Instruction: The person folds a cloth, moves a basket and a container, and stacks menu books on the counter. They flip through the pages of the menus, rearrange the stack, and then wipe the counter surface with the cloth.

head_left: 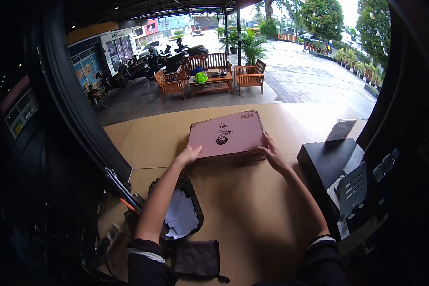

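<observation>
A stack of pink menus [207, 136] sits on the wooden counter in front of me. The top cover shows a dark drawing, and its words "MENU" and "KELL" appear upside down from my side. My left hand [189, 155] grips the near left corner, thumb on the cover and fingers hidden beneath or behind the edge. On the right side, my right hand [273, 152] holds the stack's edge, its thumb at the near corner and fingers along the side. Whether the stack's underside touches the counter is hard to see.
Left of my forearm, pens [121, 190] stand in a holder. A dark basket [199, 214] holds white papers [180, 214], with a black pouch [195, 258] nearer me. At right are a black box [319, 159] and a tablet stand [352, 190]. Window frames flank the counter [152, 128].
</observation>
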Demonstrator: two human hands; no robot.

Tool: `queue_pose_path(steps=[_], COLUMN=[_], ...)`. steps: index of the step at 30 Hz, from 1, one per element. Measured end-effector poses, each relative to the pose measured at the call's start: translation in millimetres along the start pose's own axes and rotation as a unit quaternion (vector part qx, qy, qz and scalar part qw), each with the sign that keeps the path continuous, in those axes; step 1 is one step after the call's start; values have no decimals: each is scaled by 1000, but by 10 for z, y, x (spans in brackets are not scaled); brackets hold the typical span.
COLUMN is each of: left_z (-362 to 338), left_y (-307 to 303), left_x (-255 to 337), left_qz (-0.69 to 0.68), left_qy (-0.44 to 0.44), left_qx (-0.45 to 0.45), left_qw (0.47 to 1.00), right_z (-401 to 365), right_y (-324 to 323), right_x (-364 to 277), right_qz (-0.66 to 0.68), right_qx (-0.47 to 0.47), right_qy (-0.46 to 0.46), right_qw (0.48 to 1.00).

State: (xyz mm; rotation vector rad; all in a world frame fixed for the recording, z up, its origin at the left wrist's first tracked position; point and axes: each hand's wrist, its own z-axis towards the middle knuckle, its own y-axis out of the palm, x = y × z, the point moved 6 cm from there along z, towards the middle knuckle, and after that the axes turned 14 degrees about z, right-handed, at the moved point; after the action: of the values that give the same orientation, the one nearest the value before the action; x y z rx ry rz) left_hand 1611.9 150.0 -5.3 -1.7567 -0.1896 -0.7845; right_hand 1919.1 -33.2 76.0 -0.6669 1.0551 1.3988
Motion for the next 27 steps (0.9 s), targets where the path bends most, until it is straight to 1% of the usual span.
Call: queue_pose_path(steps=[1,2,3,4,5,6,8,9,10,11,12,13,14,15,16,17,18,20,21,22,24,25,27], left_z=[-189,-305,-290,-235,-191,-124,-37,-656,-755,-908,-1057,-1142,-1216,-1232,-1247,-1267,-1290,-1293,-1287,-1318,-1432,-1515,-1721], left_y=[-66,-86,-48,-26,-26,18,46,-196,-161,-144,-118,-27,62,186,297,335,365,384,383,353,275,240,125], left_x=[204,352,367,277,179,86,-33,522,605,789,974,1103,1209,1234,1236,1245,1251,1235,1219,1229,1258,1250,1317], left_qz=[-22,-43,-43,-18,6,6,-4,82,170,228,285,294,303,311,323,351,378,392,370,362,401,401,372], left_qy=[-19,-37,-33,-55,-77,-75,-38,-99,-100,-65,-29,18,63,95,89,88,86,88,92,97,108,104,151], left_qx=[-49,-96,-92,-30,32,37,62,40,48,51,54,42,27,-19,-50,-32,-15,5,13,19,40,38,67], left_qw=[998,994,994,998,996,996,997,991,979,970,957,955,951,945,941,932,921,916,925,927,909,909,913], right_z=[52,98,137,169,178,199,213,174,127,64,-19,-82,-121,-156,-202,-212,-218,-224,-228,-231,-210,-223,-278], right_y=[53,104,102,93,68,38,55,95,136,215,331,430,499,529,520,514,501,505,498,494,488,507,535], right_x=[76,141,130,140,147,158,156,113,56,-44,-181,-245,-235,-115,-21,14,-1,9,5,-6,-22,-37,-60], right_qz=[-217,-423,-415,-415,-383,-351,-357,-427,-494,-493,-532,-568,-567,-601,-631,-638,-639,-643,-643,-643,-636,-634,-621], right_qx=[-25,-47,-36,-36,-37,-38,-51,-35,-18,-18,-25,-32,-33,-57,-80,-73,-73,-96,-103,-109,-118,-122,-104], right_qy=[-46,-91,-126,-132,-136,-139,-127,-86,-44,-47,-98,-147,-146,-75,-2,-43,-41,-36,-37,-33,-1,0,29], right_qw=[975,900,900,900,913,925,924,899,868,869,841,809,810,794,771,765,764,759,758,757,763,764,777])
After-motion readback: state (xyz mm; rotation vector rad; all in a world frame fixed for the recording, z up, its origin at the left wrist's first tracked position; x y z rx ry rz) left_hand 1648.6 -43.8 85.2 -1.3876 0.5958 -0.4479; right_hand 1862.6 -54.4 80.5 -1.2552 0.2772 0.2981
